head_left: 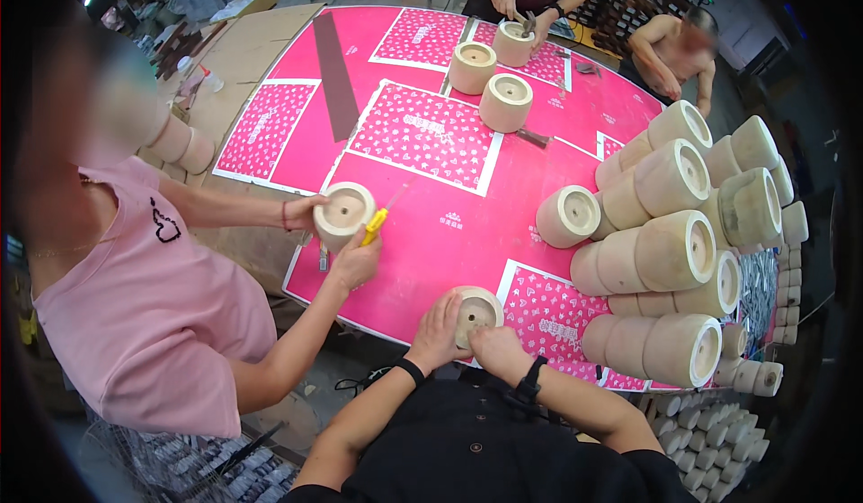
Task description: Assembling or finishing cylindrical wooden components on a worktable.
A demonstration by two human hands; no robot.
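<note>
At the near edge of the pink table, a pale round wooden block (481, 306) shows its hollowed face with a small dark hole in the middle. My left hand (438, 334) is wrapped round the left side of this block. My right hand (501, 354) is closed at its near right rim, fingers curled toward the hollow. Whatever those fingers grip, if anything, is hidden. Another similar wooden block (568, 216) stands to the right, beyond my right hand.
Stacked wooden blocks (652, 251) crowd the table's right side. At left, a co-worker in pink holds a block (344, 212) and a yellow-handled screwdriver (376, 226). Across the pink tabletop (431, 260), another person works with a hammer (527, 25) near more blocks (505, 103).
</note>
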